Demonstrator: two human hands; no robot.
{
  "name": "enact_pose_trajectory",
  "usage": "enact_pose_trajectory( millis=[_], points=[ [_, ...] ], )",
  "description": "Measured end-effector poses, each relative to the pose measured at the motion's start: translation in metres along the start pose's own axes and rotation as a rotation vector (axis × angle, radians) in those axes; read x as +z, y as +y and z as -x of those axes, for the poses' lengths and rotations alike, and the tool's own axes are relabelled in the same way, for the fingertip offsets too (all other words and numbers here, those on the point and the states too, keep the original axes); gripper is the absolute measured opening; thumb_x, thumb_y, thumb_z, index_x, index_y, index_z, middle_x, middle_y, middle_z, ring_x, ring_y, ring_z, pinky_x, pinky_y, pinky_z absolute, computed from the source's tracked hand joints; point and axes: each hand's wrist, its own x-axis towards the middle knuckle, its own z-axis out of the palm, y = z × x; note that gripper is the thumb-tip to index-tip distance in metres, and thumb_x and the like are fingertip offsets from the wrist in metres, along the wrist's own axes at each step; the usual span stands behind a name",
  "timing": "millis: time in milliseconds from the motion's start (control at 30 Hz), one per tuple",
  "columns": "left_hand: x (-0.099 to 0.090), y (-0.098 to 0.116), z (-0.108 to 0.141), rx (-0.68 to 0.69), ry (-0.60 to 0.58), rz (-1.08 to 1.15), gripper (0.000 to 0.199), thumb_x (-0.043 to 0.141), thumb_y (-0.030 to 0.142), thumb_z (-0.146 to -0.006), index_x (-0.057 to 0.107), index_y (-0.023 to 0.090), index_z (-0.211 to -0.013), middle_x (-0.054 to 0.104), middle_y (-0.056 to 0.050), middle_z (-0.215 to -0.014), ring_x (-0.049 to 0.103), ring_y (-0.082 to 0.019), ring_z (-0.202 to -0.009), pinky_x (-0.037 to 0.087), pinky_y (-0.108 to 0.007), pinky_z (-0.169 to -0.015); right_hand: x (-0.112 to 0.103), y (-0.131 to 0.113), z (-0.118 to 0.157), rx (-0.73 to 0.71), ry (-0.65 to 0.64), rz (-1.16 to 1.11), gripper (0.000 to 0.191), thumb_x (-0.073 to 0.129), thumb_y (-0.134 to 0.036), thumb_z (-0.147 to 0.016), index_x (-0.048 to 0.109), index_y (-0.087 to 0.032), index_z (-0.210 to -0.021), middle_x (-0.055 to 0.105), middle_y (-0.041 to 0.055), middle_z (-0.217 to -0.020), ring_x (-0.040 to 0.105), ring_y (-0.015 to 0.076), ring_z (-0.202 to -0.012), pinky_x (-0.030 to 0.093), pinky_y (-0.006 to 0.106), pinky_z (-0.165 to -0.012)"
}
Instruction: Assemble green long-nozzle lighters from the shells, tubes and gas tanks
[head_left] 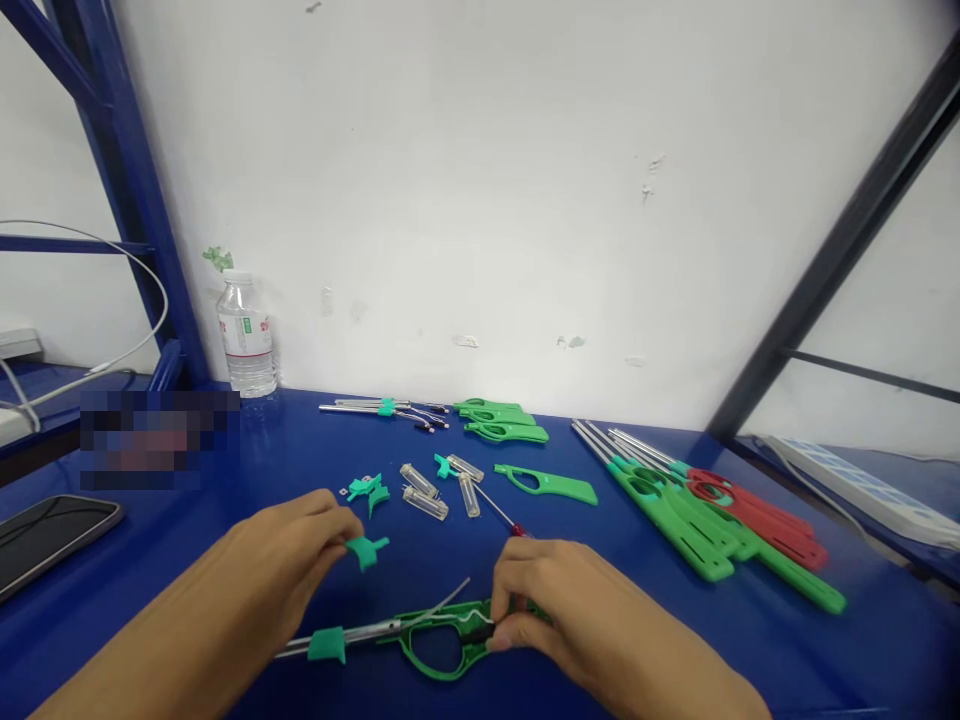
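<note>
My left hand (319, 530) pinches a small teal plastic trigger (366, 550) above the table. Below it lies an open green lighter half-shell (435, 668), with a metal barrel (371, 631) running out to the left and a teal piece (327, 645) around that barrel. A thin wire (450, 597) sticks up from the shell. My right hand (536, 600) is closed over the shell's handle end, its fingers on a black part (478, 634) with a whitish wire. More teal triggers (365, 487) and several clear fuel tanks (425, 502) rest just beyond my hands.
A red-handled screwdriver (517, 530) lies behind my right hand. Green shells (551, 484) and metal barrels (360, 408) are farther back. Green lighters (675, 520) and red lighters (772, 515) are piled right. A water bottle (248, 340) and phone (52, 540) are left.
</note>
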Motion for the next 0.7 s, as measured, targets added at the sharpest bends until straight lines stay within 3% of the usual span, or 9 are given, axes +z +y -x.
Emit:
enact_pose_trajectory(
  millis=[133,333,700],
  points=[
    [0.011,0.040,0.009,0.140,-0.088,0.087,0.037,0.044,0.016,-0.102,0.077,0.032,-0.106,0.076,-0.002,-0.111,0.074,-0.019,-0.097,0.053,-0.024,-0.082,0.004,0.005,0.003,-0.033,0.036,0.002,0.011,0.079,-0.026,-0.100,0.072,-0.023,-0.091,0.075,-0.0053,-0.101,0.070,0.0148,-0.094,0.043,0.024,-0.079],
    [0.010,0.079,0.006,0.009,-0.446,-0.175,0.048,0.043,-0.002,-0.093,0.074,0.025,-0.118,0.072,-0.011,-0.128,0.071,-0.032,-0.117,0.059,-0.045,-0.094,0.004,0.005,0.007,-0.038,0.036,0.017,0.013,0.077,-0.029,-0.101,0.069,-0.024,-0.093,0.074,-0.0062,-0.103,0.069,0.0144,-0.094,0.042,0.025,-0.079],
    [0.021,0.087,0.003,0.048,-0.423,-0.177,0.039,0.041,0.006,-0.100,0.074,0.023,-0.113,0.074,-0.011,-0.119,0.076,-0.031,-0.104,0.063,-0.048,-0.090,0.005,0.008,0.004,-0.046,0.040,0.039,0.016,0.078,-0.031,-0.100,0.067,-0.025,-0.092,0.072,-0.0067,-0.101,0.067,0.0150,-0.091,0.039,0.026,-0.075]
  ],
)
